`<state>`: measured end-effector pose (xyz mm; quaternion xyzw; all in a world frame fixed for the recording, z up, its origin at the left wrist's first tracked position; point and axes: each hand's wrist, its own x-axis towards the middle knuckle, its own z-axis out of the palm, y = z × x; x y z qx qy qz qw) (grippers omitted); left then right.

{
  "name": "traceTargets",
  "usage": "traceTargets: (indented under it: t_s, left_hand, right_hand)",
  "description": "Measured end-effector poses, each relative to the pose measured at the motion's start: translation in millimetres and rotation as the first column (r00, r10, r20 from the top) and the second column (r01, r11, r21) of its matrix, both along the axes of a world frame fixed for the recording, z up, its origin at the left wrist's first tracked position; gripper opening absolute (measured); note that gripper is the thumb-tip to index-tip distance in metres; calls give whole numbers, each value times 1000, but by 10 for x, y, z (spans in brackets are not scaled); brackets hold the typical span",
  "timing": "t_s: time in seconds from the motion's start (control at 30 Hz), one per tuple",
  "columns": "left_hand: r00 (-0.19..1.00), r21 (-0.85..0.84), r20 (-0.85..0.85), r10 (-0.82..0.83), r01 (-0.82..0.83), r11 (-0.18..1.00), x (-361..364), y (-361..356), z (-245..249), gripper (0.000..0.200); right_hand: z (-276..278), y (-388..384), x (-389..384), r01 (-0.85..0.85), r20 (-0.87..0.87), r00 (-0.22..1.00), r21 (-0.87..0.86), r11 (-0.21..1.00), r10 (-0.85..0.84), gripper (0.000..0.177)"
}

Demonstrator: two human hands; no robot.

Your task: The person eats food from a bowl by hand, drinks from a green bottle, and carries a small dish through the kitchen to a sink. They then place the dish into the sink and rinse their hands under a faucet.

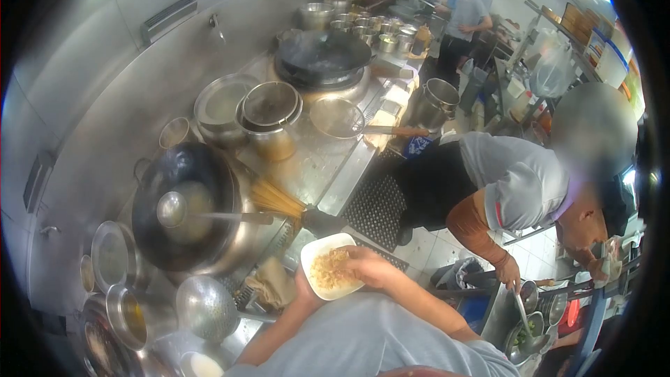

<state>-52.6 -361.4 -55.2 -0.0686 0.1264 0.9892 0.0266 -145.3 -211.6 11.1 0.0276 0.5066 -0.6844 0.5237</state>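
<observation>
A white rounded-square bowl [313, 249] with golden, crumbly food [329, 270] in it is in front of my body. My left hand [306, 291] grips the bowl's near-left side; most of its fingers are hidden under the bowl. From the right, my right hand [372, 265] reaches over the rim with bent fingers, their tips in the food. To the left stands a large dark wok [164, 237], a ladle [172, 209] lying across it. A bamboo brush [277, 195] with a dark handle lies between the wok and the bowl.
A perforated skimmer [206, 307], a pot with yellow liquid [136, 318] and a folded cloth [271, 283] are nearby. Farther along stand a strainer on a pot [271, 105] and another wok [324, 56]. A co-worker [516, 174] bends over at right, holding a ladle [536, 343].
</observation>
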Motion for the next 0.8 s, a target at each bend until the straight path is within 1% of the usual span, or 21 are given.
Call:
traceTargets:
  t_s: [0.03, 0.07, 0.13, 0.17, 0.23, 0.3, 0.33, 0.4, 0.43, 0.47, 0.5, 0.53, 0.6, 0.7, 0.8]
  left_hand:
    - [1000, 12, 1, -3, 3, 1000, -6, -2, 23, 65]
    - [1000, 24, 2, -7, 7, 1000, -13, -8, 48, 65]
    - [1000, -117, 28, -7, 11, 993, -3, -34, 133, 64]
    - [999, -187, 40, -8, 15, 982, -1, -44, 200, 64]
    - [997, -325, 75, -12, 36, 945, -1, -58, 544, 72]
    - [1000, -529, 28, 4, 11, 849, 44, -81, 710, 77]
    - [999, -652, -43, 10, -36, 757, 66, -109, 734, 77]
    - [998, -518, -61, 22, -51, 854, 95, -135, 799, 75]
    - [1000, -228, -8, 23, -24, 973, 90, -148, 847, 73]
    - [999, 86, 44, 8, -11, 996, 94, -160, 922, 71]
    - [997, 45, 69, 24, -27, 999, 144, -125, 1158, 64]
    - [998, 28, 66, -11, 9, 1000, 180, -143, 1112, 76]
    - [999, 27, 37, -33, 32, 999, 268, -173, 1120, 77]
    - [999, 61, -7, -40, 41, 997, 379, -165, 1111, 78]
    - [998, 88, -43, -43, 47, 995, 391, -108, 1128, 79]
  right_hand:
    - [72, 16, 7, 10, 28, 1000, -69, 998, -8, 52]
    - [126, 14, 15, -7, -16, 1000, -61, 998, 6, 51]
    - [253, 13, 16, -36, -104, 994, -44, 998, 31, 50]
    - [377, 6, 7, -58, -162, 985, 2, 998, 57, 50]
    - [677, -22, -29, -92, -272, 955, 97, 991, 116, 50]
    - [829, -9, -79, -123, -324, 936, 69, 990, 139, 50]
    - [929, 4, -112, -140, -353, 923, 55, 989, 150, 50]
    - [1292, 12, -129, -182, -397, 901, 23, 983, 176, 48]
    - [1440, 11, -136, -194, -405, 896, 14, 981, 183, 48]
    - [1583, 14, -139, -205, -413, 891, 4, 979, 188, 49]
    - [1729, 24, -141, -239, -426, 879, -10, 971, 212, 50]
    - [1861, 41, -119, -252, -439, 875, -52, 966, 204, 50]
    - [2142, 55, -72, -284, -472, 861, -136, 949, 189, 50]
    - [2672, 58, 81, -232, -519, 844, -127, 964, 135, 41]
    - [2855, 117, 160, -280, -646, 761, -237, 930, 65, 32]
